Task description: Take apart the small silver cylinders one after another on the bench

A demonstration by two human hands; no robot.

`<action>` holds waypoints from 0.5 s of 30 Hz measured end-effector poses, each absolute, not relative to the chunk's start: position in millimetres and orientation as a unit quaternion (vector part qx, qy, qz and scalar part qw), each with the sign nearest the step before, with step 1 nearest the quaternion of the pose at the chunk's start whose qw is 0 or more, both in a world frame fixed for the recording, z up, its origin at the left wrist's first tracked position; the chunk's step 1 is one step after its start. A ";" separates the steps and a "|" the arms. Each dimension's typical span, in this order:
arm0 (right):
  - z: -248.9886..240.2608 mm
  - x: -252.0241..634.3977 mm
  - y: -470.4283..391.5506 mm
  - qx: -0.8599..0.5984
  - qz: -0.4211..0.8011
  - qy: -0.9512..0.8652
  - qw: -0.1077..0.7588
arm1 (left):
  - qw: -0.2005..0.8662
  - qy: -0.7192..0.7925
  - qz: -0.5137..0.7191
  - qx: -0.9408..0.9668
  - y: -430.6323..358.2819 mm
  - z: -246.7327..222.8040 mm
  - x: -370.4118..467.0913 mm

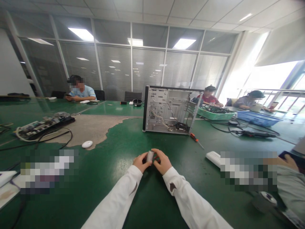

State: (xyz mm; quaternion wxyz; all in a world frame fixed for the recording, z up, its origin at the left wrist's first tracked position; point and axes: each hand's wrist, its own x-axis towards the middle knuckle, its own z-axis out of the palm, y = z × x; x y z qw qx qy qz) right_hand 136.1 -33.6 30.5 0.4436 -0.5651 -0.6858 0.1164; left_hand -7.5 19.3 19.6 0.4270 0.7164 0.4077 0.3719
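Above the green tabletop [124, 203], close in front of me, both hands hold a small silver-grey metal block [150, 156] with what look like ridges; its exact kind is too small to make out. My left hand [140, 162] grips its left side between thumb and fingers. On the other side my right hand [163, 161] curls its fingers against the block's upper right. Beyond the hands an opened computer case [170, 109] stands upright, with loose cables [182, 126] at its bottom. An orange-and-black screwdriver [194, 137] lies by the case's lower right corner.
A stripped circuit assembly [45, 125] with cables lies left, near a white oval object [87, 144]. Green [215, 114] and blue baskets [258, 118] stand at the back right. A white power strip [213, 159] lies right. Other people sit around the table, one close at right.
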 end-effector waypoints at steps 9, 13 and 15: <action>29.9 132.5 -34.4 -0.530 0.252 -0.632 0.505 | 0.590 0.349 0.398 0.610 21.5 14.7 -4.3; 33.2 127.3 -38.0 -0.522 0.270 -0.634 0.502 | 0.563 0.372 0.421 0.606 25.5 15.4 -6.3; 33.7 125.5 -39.8 -0.516 0.269 -0.639 0.503 | 0.542 0.379 0.437 0.609 28.5 15.0 -7.8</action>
